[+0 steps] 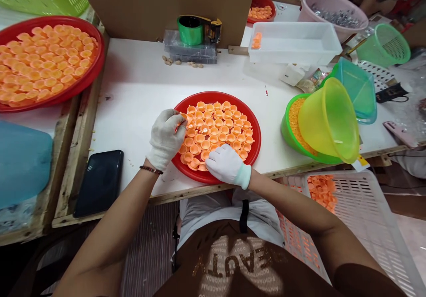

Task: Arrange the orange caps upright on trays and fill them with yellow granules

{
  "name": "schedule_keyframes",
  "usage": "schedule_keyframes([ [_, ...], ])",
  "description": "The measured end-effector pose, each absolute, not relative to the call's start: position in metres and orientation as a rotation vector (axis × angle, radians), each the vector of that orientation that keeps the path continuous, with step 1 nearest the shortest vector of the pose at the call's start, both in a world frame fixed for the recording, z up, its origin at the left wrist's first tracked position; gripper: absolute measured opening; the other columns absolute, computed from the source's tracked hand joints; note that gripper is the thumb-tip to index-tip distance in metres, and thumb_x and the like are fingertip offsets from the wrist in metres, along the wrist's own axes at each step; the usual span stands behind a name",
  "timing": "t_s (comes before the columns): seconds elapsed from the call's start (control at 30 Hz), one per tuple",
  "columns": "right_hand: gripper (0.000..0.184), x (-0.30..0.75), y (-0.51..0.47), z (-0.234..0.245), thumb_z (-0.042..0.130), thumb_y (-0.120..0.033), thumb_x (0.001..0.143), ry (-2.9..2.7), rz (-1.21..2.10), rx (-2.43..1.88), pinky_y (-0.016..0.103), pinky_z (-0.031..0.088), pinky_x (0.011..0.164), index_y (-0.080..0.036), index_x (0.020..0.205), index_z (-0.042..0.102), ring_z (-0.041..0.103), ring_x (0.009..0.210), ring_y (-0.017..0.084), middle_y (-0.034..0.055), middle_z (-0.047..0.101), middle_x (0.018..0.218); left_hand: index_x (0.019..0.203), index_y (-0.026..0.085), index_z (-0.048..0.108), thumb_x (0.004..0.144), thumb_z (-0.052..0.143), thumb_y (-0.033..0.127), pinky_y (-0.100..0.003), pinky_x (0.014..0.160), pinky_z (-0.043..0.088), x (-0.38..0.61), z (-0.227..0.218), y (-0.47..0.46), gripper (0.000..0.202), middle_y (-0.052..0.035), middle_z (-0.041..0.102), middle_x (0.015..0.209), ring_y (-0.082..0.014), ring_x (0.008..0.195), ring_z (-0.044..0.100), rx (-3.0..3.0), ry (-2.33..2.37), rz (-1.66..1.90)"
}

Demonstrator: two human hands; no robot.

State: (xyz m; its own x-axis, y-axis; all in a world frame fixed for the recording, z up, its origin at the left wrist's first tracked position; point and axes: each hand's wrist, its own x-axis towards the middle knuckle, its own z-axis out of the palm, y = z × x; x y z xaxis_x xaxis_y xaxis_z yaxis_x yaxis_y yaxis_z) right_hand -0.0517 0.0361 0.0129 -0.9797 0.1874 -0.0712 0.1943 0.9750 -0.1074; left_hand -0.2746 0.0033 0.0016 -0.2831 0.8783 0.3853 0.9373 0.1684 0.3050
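Note:
A red round tray (254,130) lies on the white table in front of me, filled with several small orange caps (216,128) set open side up. My left hand (165,137), in a white glove, hovers over the tray's left rim with its fingers pinched together on an orange cap. My right hand (226,164), also gloved, rests on the tray's near edge, fingers curled down onto the caps there.
A larger red tray of orange caps (46,61) sits at the left. A black phone (100,181) lies near the left front edge. Stacked green and yellow bowls (319,124) stand at right, a white bin (294,41) behind, a white crate (359,208) below right.

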Motion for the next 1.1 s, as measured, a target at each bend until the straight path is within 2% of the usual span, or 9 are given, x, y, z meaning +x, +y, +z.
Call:
schedule_keyframes([
  [0.1, 0.034, -0.053, 0.042, 0.013, 0.051, -0.035, 0.105, 2.962, -0.323, 0.483, 0.036, 0.026, 0.07, -0.017, 0.087, 0.073, 0.056, 0.08, 0.021, 0.0092, 0.07, 0.089, 0.098, 0.016, 0.068, 0.099, 0.055, 0.026, -0.035, 0.084, 0.058, -0.267, 0.002, -0.031, 0.016, -0.0126, 0.066, 0.115, -0.0205, 0.1, 0.066, -1.783, -2.261, -0.902],
  [0.2, 0.03, -0.051, 0.056, 0.019, 0.06, -0.04, 0.102, 2.913, -0.448, 0.685, 0.035, 0.029, 0.071, -0.018, 0.089, 0.074, 0.059, 0.082, 0.021, 0.0074, 0.072, 0.09, 0.093, 0.017, 0.067, 0.094, 0.065, 0.021, -0.032, 0.088, 0.059, -0.252, 0.0, -0.069, 0.005, -0.0098, 0.068, 0.11, -0.0196, 0.101, 0.068, -1.836, -2.087, -1.163],
  [0.3, 0.022, -0.035, 0.079, 0.028, 0.059, -0.033, 0.103, 3.001, -0.552, 0.868, 0.033, 0.035, 0.078, -0.018, 0.097, 0.074, 0.063, 0.09, 0.021, 0.0071, 0.073, 0.095, 0.097, 0.017, 0.066, 0.091, 0.069, 0.017, -0.031, 0.09, 0.059, -0.23, -0.004, -0.092, 0.007, -0.0101, 0.069, 0.112, -0.019, 0.102, 0.069, -1.974, -2.012, -1.221],
  [0.4, 0.02, -0.007, 0.098, 0.031, 0.056, -0.025, 0.103, 3.051, -0.575, 0.995, 0.031, 0.038, 0.082, -0.017, 0.102, 0.075, 0.063, 0.093, 0.021, 0.0071, 0.073, 0.097, 0.099, 0.016, 0.065, 0.09, 0.067, 0.013, -0.033, 0.087, 0.059, -0.208, -0.009, -0.097, 0.01, -0.0116, 0.069, 0.113, -0.0207, 0.101, 0.069, -2.139, -1.931, -1.062],
  [0.53, 0.019, 0.022, 0.099, 0.028, 0.059, -0.024, 0.101, 2.981, -0.491, 0.915, 0.032, 0.038, 0.08, -0.018, 0.103, 0.077, 0.063, 0.092, 0.022, 0.0076, 0.072, 0.096, 0.094, 0.017, 0.065, 0.089, 0.064, 0.01, -0.04, 0.077, 0.057, -0.198, -0.004, -0.09, 0.008, -0.0107, 0.071, 0.108, -0.0246, 0.089, 0.069, -2.305, -1.87, -0.846],
  [0.67, 0.021, 0.03, 0.087, 0.029, 0.06, -0.028, 0.102, 2.935, -0.35, 0.81, 0.033, 0.035, 0.078, -0.018, 0.106, 0.078, 0.062, 0.093, 0.023, 0.0092, 0.071, 0.099, 0.093, 0.017, 0.065, 0.09, 0.064, 0.013, -0.041, 0.074, 0.055, -0.209, 0.015, -0.089, 0.005, -0.0085, 0.07, 0.102, -0.0246, 0.086, 0.067, -2.356, -1.944, -0.738],
  [0.8, 0.025, 0.031, 0.081, 0.037, 0.067, -0.041, 0.098, 2.89, -0.269, 0.631, 0.035, 0.032, 0.078, -0.019, 0.102, 0.077, 0.061, 0.092, 0.024, 0.0091, 0.071, 0.099, 0.094, 0.016, 0.066, 0.093, 0.063, 0.017, -0.037, 0.077, 0.054, -0.202, 0.024, -0.078, 0.003, -0.0086, 0.068, 0.104, -0.0218, 0.089, 0.067, -2.281, -1.969, -0.878],
  [0.87, 0.026, 0.032, 0.079, 0.039, 0.068, -0.041, 0.096, 2.857, -0.19, 0.606, 0.036, 0.03, 0.077, -0.017, 0.105, 0.075, 0.061, 0.092, 0.025, 0.0098, 0.071, 0.101, 0.092, 0.017, 0.066, 0.093, 0.063, 0.016, -0.034, 0.079, 0.054, -0.188, 0.019, -0.06, 0.004, -0.0082, 0.069, 0.104, -0.0202, 0.089, 0.066, -2.255, -1.921, -0.972],
  [1.1, 0.03, 0.035, 0.076, 0.037, 0.05, -0.037, 0.106, 2.807, -0.099, 0.639, 0.037, 0.028, 0.074, -0.014, 0.107, 0.07, 0.061, 0.091, 0.025, 0.0122, 0.072, 0.1, 0.086, 0.018, 0.066, 0.092, 0.061, 0.016, -0.035, 0.074, 0.051, -0.158, -0.002, 0.004, 0.008, -0.0075, 0.07, 0.099, -0.0205, 0.083, 0.065, -2.211, -1.847, -1.05],
])
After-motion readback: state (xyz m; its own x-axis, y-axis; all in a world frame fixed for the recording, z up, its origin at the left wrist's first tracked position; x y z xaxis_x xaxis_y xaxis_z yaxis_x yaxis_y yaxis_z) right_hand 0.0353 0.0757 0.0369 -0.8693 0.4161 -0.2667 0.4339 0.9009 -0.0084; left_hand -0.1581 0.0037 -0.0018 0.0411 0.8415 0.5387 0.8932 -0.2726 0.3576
